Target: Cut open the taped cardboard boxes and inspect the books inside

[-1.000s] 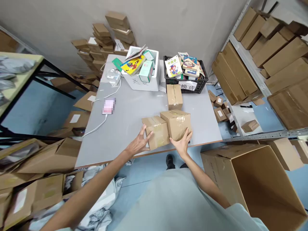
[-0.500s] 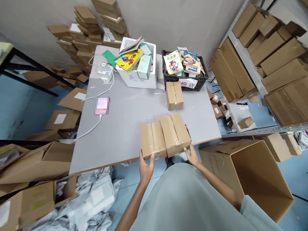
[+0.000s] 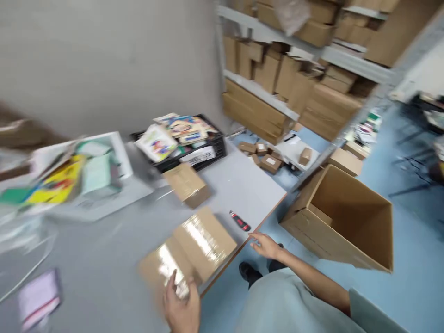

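Two taped cardboard boxes lie side by side near the table's front edge: the left box (image 3: 155, 263) and the right box (image 3: 222, 238). My left hand (image 3: 183, 303) is at the near side of the left box, thumb and fingers spread; its fingertips appear to rest on the box. My right hand (image 3: 266, 245) is off the boxes, holding nothing, its fingers stretched toward the table's edge. Just beyond those fingers a red and black utility knife (image 3: 240, 221) lies on the table. A third small taped box (image 3: 185, 180) sits farther back.
On the table (image 3: 114, 259) stand a black crate (image 3: 222, 145) of books and a white foam box (image 3: 125, 155) with books and cartons. A phone (image 3: 40, 296) with a cable lies left. A large open carton (image 3: 305, 226) stands right of the table, before loaded shelves (image 3: 256, 90).
The view has swung right. My right hand has let go of the right box and moved away from it. The knife, mostly hidden behind that box before, now shows fully.
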The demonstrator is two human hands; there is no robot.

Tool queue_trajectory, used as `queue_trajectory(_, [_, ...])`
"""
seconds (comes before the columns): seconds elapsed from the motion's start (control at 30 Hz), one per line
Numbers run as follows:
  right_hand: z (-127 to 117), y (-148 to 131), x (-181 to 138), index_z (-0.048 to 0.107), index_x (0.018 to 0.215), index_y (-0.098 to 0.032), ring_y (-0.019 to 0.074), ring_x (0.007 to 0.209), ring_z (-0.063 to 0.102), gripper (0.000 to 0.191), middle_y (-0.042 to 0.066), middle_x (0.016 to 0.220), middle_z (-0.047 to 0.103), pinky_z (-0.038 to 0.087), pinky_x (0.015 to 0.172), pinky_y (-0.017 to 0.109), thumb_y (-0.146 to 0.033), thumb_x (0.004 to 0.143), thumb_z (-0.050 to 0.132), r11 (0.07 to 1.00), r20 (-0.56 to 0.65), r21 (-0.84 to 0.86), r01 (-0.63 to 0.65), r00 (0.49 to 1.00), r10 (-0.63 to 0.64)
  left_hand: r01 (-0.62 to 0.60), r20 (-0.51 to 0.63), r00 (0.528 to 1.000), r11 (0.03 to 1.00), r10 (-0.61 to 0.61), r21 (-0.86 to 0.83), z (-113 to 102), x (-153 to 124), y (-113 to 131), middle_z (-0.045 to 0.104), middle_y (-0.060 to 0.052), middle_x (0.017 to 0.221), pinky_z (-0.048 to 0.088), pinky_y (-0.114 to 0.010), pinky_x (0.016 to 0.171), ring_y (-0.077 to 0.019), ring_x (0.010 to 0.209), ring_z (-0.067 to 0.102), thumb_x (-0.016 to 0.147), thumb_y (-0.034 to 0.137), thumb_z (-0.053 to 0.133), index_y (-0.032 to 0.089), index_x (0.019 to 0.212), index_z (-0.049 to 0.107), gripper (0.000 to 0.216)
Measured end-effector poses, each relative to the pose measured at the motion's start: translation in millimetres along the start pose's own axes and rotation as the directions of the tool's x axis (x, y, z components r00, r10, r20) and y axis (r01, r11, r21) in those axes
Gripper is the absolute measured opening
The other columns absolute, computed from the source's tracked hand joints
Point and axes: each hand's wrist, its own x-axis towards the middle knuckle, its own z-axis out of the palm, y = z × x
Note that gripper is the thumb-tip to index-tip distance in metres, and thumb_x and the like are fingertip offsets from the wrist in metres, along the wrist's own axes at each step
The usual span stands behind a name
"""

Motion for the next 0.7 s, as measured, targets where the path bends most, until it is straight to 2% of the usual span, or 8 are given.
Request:
queue_trajectory(0.03, [-16.0, 5.5, -15.6, 0.077, 0.141, -0.023, 0.0340, 0.123, 0.081, 0.046, 0.013, 0.139, 0.082, 0.065, 0.109, 0.050, -0.026, 0.096, 0.067, 0.999, -0.059, 0.019, -0.029, 0.998, 0.030, -0.096, 0.067, 0.993, 0.995, 0.098, -0.032, 14.1, -4.0, 24.7, 0.066, -0.020, 0.156, 0.049, -0.074, 0.124, -0.0484, 0.147, 0.062, 0.104, 0.055, 0.058, 0.029, 0.165, 0.055, 0.066])
queue_trajectory(0.07, [-32.6, 12.0, -32.9, 0.078, 0.141, -0.024, 0.0338, 0.120, 0.082, 0.045, 0.012, 0.139, 0.082, 0.067, 0.106, 0.049, -0.028, 0.098, 0.066, 0.997, -0.118, 0.036, -0.062, 0.991, 0.065, -0.203, 0.148, 0.965, 0.974, 0.216, -0.097, 30.8, -9.5, 49.3, 0.067, -0.017, 0.154, 0.049, -0.072, 0.125, -0.0455, 0.148, 0.062, 0.104, 0.051, 0.058, 0.032, 0.161, 0.058, 0.060])
queue_trajectory(0.13, [-66.0, 27.3, -72.6, 0.079, 0.140, -0.026, 0.0332, 0.118, 0.082, 0.044, 0.011, 0.139, 0.082, 0.066, 0.106, 0.049, -0.031, 0.099, 0.064, 0.988, -0.227, 0.063, -0.141, 0.962, 0.152, -0.372, 0.299, 0.852, 0.899, 0.430, -0.232, 69.6, -25.2, 94.8, 0.072, -0.015, 0.146, 0.050, -0.070, 0.125, -0.0414, 0.143, 0.066, 0.105, 0.046, 0.058, 0.035, 0.150, 0.065, 0.047])
queue_trajectory(0.2, [-96.6, 44.8, -118.6, 0.079, 0.140, -0.025, 0.0327, 0.117, 0.082, 0.044, 0.011, 0.138, 0.083, 0.064, 0.109, 0.050, -0.032, 0.100, 0.062, 0.968, -0.332, 0.102, -0.228, 0.910, 0.250, -0.443, 0.437, 0.705, 0.828, 0.558, -0.344, 110.5, -47.4, 131.8, 0.075, -0.014, 0.139, 0.053, -0.069, 0.123, -0.0390, 0.136, 0.070, 0.107, 0.044, 0.057, 0.035, 0.138, 0.069, 0.035])
queue_trajectory(0.3, [-129.7, 73.1, -194.7, 0.079, 0.140, -0.023, 0.0346, 0.122, 0.080, 0.045, 0.013, 0.136, 0.083, 0.062, 0.112, 0.053, -0.036, 0.102, 0.059, 0.930, -0.478, 0.187, -0.315, 0.798, 0.367, -0.454, 0.591, 0.517, 0.784, 0.619, -0.424, 163.0, -90.0, 169.5, 0.077, -0.013, 0.136, 0.054, -0.069, 0.121, -0.0386, 0.135, 0.072, 0.107, 0.045, 0.057, 0.033, 0.121, 0.073, 0.024])
queue_trajectory(0.4, [-146.1, 105.8, -270.0, 0.080, 0.138, -0.024, 0.0361, 0.123, 0.080, 0.043, 0.015, 0.137, 0.082, 0.062, 0.112, 0.056, -0.038, 0.105, 0.056, 0.892, -0.588, 0.285, -0.350, 0.672, 0.451, -0.479, 0.662, 0.378, 0.749, 0.647, -0.458, 201.9, -142.2, 195.5, 0.079, -0.012, 0.134, 0.057, -0.068, 0.117, -0.0393, 0.134, 0.073, 0.106, 0.047, 0.058, 0.033, 0.104, 0.073, 0.020])
queue_trajectory(0.53, [-159.7, 158.1, -361.4, 0.080, 0.138, -0.025, 0.0361, 0.123, 0.080, 0.043, 0.015, 0.135, 0.082, 0.063, 0.108, 0.057, -0.040, 0.107, 0.053, 0.845, -0.662, 0.404, -0.351, 0.525, 0.535, -0.533, 0.670, 0.220, 0.663, 0.709, -0.526, 253.7, -232.4, 230.4, 0.081, -0.011, 0.130, 0.063, -0.061, 0.108, -0.0365, 0.129, 0.076, 0.106, 0.047, 0.059, 0.033, 0.092, 0.069, 0.022])
queue_trajectory(0.7, [-198.5, 214.7, -458.1, 0.078, 0.141, -0.025, 0.0333, 0.127, 0.078, 0.042, 0.014, 0.138, 0.081, 0.062, 0.112, 0.053, -0.040, 0.111, 0.053, 0.812, -0.701, 0.484, -0.328, 0.411, 0.583, -0.533, 0.680, 0.057, 0.599, 0.731, -0.598, 329.2, -374.5, 281.8, 0.085, -0.009, 0.121, 0.064, -0.052, 0.103, -0.0325, 0.119, 0.081, 0.104, 0.047, 0.065, 0.028, 0.084, 0.064, 0.028])
